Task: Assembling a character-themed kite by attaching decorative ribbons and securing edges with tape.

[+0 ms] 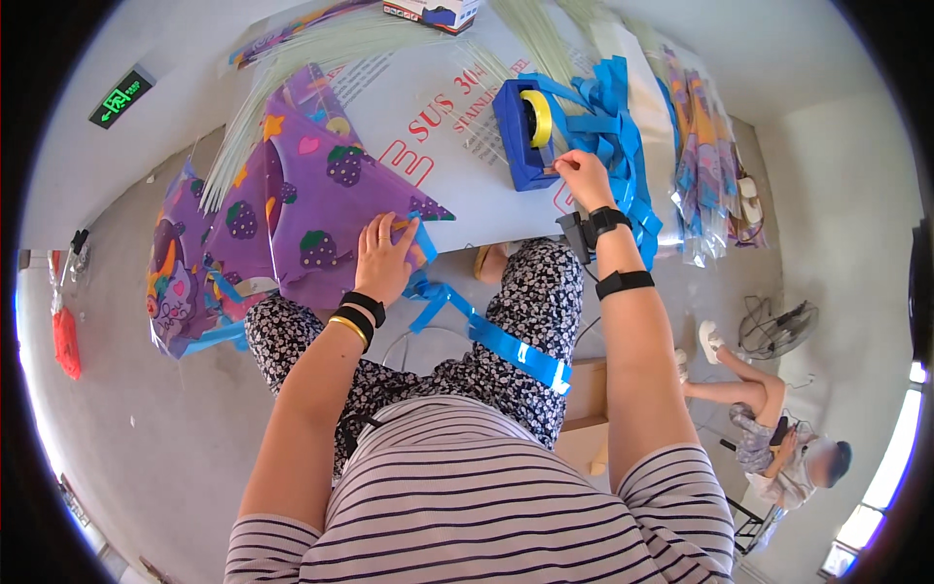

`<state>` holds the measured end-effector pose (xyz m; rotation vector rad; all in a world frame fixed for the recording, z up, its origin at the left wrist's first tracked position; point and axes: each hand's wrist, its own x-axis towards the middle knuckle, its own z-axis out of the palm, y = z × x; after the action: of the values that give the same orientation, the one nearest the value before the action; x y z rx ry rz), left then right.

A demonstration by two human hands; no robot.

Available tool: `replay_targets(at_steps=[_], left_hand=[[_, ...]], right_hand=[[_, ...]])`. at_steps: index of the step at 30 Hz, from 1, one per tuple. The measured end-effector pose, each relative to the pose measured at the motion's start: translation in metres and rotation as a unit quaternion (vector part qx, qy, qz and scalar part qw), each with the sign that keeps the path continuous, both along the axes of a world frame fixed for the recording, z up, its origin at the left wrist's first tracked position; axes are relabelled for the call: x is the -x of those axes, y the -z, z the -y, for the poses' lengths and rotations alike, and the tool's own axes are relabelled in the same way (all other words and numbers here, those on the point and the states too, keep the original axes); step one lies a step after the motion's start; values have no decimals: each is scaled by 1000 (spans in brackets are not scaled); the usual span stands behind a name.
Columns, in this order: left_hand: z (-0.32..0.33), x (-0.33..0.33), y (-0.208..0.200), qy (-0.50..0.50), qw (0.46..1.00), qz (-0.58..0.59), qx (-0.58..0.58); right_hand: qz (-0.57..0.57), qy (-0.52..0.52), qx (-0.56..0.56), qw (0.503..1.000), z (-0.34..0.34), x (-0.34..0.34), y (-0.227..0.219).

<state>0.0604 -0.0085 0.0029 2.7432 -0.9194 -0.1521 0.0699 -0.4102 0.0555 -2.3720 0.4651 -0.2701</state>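
Observation:
A purple printed plastic kite (238, 219) with berry and heart pictures spreads over the left part of the table and hangs off its front edge. My left hand (386, 258) lies on its right corner, with a blue ribbon (425, 245) held at the thumb. The ribbon's loose length (520, 356) trails down across my lap. At the blue tape dispenser (509, 136), which carries a yellow-cored roll (536, 119), my right hand (584, 181) pinches at the front end. The fingertips are closed on clear tape there, which is hard to make out.
Blue ribbons (615, 127) heap right of the dispenser. Pale thin rods (292, 92) lie across the table's back, near a box (435, 14). Packaged kites (696, 146) hang at the right edge. A person (778, 443) sits at lower right near a floor fan (778, 329).

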Motion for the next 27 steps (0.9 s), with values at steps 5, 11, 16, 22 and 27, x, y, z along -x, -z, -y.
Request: replay_targets(at_steps=[5,11,16,22,27], left_hand=[[7,0,-1,8,1000,1,9],[2,1,0,5,1000,2,-5],[5,1,-1,4,1000,1,-29],[5,1,1,4,999,8,-43],[6,1,1,8,999,11,-47]], right_hand=[[-120,46,-84,988,14,-8,-6],[-121,87,-231,962,3,-12,-22],[-65,80,-295,950,-1,-5,-25],[-22,162,-391,906,-10,5,-4],[60,153,-475,865,-24,19,26]])
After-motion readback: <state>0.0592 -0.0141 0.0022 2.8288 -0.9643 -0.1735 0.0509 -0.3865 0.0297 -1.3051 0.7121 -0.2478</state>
